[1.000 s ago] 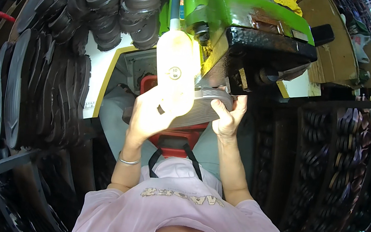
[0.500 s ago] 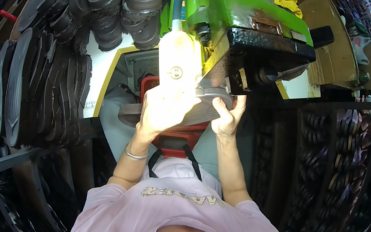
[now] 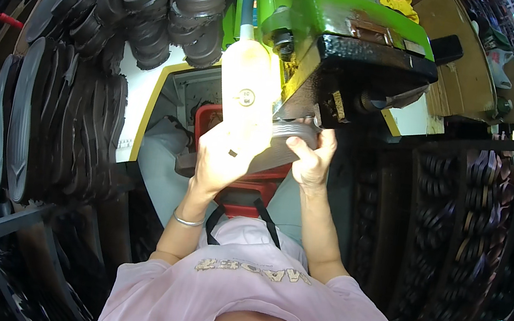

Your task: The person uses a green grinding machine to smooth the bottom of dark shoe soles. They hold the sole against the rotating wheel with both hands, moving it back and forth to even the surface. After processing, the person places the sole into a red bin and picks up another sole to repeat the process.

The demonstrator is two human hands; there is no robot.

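A dark grey shoe sole [image 3: 281, 151] lies between my two hands, its far edge up against the underside of the green machine's head [image 3: 349, 62]. My left hand [image 3: 226, 156] is closed on the sole's left part, partly washed out by the glare of a bright lamp [image 3: 247, 87]. On the right end, my right hand [image 3: 313, 158] grips with the thumb on top and the fingers curled around the far side. The contact point under the machine is partly hidden by the lamp and the head.
Stacks of dark soles with ragged edges [image 3: 52, 125] stand on the left, with more piled behind them [image 3: 196, 7]. Shelves of dark soles [image 3: 467, 210] fill the right side. A cardboard box [image 3: 464, 65] and a yellow cloth [image 3: 400, 4] sit beyond the machine. Below my hands is something red [image 3: 238, 200].
The sole has turned and shifted slightly between my hands, its left end now nearer my left wrist. My right thumb has slid a little to the left.
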